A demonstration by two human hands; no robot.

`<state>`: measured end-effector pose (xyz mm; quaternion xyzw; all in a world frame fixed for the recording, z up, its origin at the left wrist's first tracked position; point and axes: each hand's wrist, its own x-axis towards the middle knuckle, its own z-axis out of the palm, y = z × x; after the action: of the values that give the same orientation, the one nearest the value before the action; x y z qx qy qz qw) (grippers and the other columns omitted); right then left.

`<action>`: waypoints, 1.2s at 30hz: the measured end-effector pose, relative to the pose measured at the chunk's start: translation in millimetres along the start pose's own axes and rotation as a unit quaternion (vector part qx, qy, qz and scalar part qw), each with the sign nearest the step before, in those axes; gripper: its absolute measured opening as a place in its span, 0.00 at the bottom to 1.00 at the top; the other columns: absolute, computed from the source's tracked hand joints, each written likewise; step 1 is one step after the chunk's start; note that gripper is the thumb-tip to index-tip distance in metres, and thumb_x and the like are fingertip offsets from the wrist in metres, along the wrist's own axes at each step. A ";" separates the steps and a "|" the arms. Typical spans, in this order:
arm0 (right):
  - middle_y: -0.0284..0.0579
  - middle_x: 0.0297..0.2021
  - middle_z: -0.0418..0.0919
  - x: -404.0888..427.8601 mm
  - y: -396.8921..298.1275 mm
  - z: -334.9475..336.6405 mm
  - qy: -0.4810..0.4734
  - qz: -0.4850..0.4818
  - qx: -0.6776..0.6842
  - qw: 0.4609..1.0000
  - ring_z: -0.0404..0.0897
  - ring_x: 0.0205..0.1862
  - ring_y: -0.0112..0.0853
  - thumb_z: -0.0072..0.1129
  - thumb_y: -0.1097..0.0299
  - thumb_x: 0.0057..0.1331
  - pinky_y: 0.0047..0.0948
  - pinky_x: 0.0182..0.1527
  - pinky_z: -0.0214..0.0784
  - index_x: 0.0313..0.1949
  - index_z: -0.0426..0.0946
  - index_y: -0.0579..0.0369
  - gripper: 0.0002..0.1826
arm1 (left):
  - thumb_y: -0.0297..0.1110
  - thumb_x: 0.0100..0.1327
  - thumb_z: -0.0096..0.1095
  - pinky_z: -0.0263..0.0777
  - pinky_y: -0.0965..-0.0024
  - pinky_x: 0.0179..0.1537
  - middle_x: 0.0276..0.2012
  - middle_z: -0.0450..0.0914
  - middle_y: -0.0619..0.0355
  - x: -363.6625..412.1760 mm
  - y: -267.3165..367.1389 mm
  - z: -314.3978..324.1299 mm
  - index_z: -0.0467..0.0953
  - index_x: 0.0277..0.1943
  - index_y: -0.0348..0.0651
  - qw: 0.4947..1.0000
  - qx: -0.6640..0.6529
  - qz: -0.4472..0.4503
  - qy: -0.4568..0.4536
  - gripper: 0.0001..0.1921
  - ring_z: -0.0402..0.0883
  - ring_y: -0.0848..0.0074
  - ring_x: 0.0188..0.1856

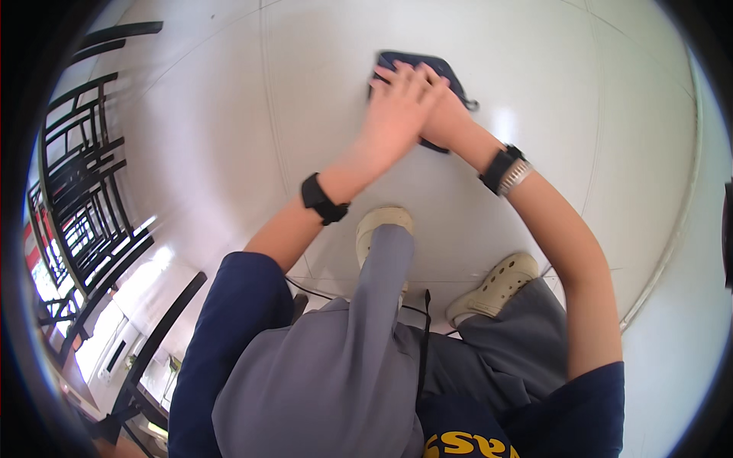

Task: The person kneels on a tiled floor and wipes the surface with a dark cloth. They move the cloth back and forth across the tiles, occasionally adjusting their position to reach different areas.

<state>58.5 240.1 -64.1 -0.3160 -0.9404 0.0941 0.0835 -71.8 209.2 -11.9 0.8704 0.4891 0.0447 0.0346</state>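
Observation:
A dark navy fabric pouch or folded bag (440, 64) lies on the pale tiled floor, with a small loop at its right corner. My left hand (401, 103) rests over it, fingers spread, overlapping part of my right hand (449, 117). Beneath and beside the left, my right hand also lies against the pouch, its fingers partly covered. Both hands hide most of the pouch's middle, and a lower dark edge shows below the right palm. Black bands circle both wrists, with a metallic bracelet on the right one.
Dark wooden lattice-backed chairs (86, 189) stand along the left. A white wall (676, 343) borders the floor (320, 114) on the right. My feet, in beige clogs (495, 286), are below the hands. A dark cable (309, 291) runs behind the feet.

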 end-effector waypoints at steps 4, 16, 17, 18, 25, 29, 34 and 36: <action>0.41 0.75 0.52 38.9 -4.4 4.9 0.039 0.077 0.054 0.995 0.50 0.76 0.45 0.46 0.50 0.69 0.55 0.72 0.42 0.71 0.60 0.42 0.32 | 0.22 0.51 0.60 0.70 0.57 0.53 0.48 0.75 0.45 16.8 -0.5 -82.6 0.72 0.51 0.37 0.992 -0.079 -0.029 -0.099 0.21 0.73 0.54 0.53; 0.40 0.71 0.60 15.5 -10.4 5.2 0.047 0.102 0.033 0.993 0.59 0.71 0.44 0.49 0.75 0.63 0.48 0.70 0.54 0.69 0.62 0.48 0.32 | 0.20 0.43 0.58 0.74 0.58 0.37 0.31 0.78 0.54 -15.8 85.8 -247.7 0.72 0.34 0.39 0.939 -0.317 0.074 0.113 0.12 0.80 0.59 0.34; 0.40 0.71 0.60 2.1 -7.2 1.6 0.048 0.097 0.036 0.994 0.60 0.71 0.44 0.50 0.75 0.62 0.48 0.69 0.54 0.68 0.63 0.48 0.33 | 0.20 0.42 0.58 0.74 0.58 0.37 0.31 0.78 0.54 -20.6 87.7 -249.9 0.72 0.33 0.39 0.934 -0.331 0.071 0.109 0.12 0.80 0.59 0.34; 0.40 0.70 0.61 -10.6 -2.9 -2.7 0.064 0.087 0.041 0.993 0.60 0.71 0.43 0.51 0.75 0.61 0.48 0.69 0.55 0.68 0.63 0.48 0.33 | 0.20 0.42 0.58 0.74 0.58 0.37 0.31 0.78 0.54 -24.8 88.5 -251.7 0.72 0.33 0.39 0.931 -0.342 0.068 0.107 0.12 0.80 0.59 0.34; 0.39 0.70 0.62 -95.0 25.3 -42.3 -0.023 0.099 0.011 0.995 0.62 0.70 0.43 0.50 0.75 0.62 0.48 0.68 0.56 0.68 0.62 0.48 0.32 | 0.20 0.41 0.58 0.74 0.60 0.35 0.31 0.78 0.53 -40.3 86.0 -255.6 0.72 0.33 0.40 0.916 -0.385 0.050 0.098 0.12 0.80 0.59 0.34; 0.38 0.70 0.61 -122.4 37.6 -59.0 -0.044 0.109 -0.008 0.993 0.63 0.70 0.43 0.53 0.78 0.59 0.45 0.68 0.58 0.69 0.62 0.45 0.36 | 0.20 0.40 0.58 0.74 0.60 0.34 0.31 0.79 0.53 -43.3 90.2 -256.6 0.72 0.33 0.40 0.912 -0.397 0.045 0.092 0.13 0.81 0.59 0.34; 0.37 0.70 0.61 -115.8 61.2 -56.9 -0.027 0.114 -0.020 0.993 0.62 0.70 0.42 0.57 0.76 0.57 0.44 0.68 0.59 0.70 0.60 0.43 0.39 | 0.20 0.39 0.58 0.74 0.61 0.33 0.31 0.79 0.52 -40.4 94.4 -251.3 0.72 0.32 0.40 0.911 -0.400 0.037 0.095 0.13 0.81 0.59 0.33; 0.37 0.71 0.60 -105.8 77.4 -54.6 -0.026 0.115 -0.032 0.993 0.61 0.70 0.42 0.55 0.75 0.58 0.45 0.68 0.57 0.71 0.58 0.42 0.39 | 0.20 0.39 0.58 0.74 0.62 0.33 0.31 0.79 0.52 -37.9 95.7 -248.7 0.72 0.32 0.41 0.912 -0.397 0.034 0.098 0.13 0.81 0.59 0.33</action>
<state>198.3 242.9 -39.3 -0.4216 -0.9023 0.0812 0.0378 -38.1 131.3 243.6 0.7925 0.4017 0.3214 0.3275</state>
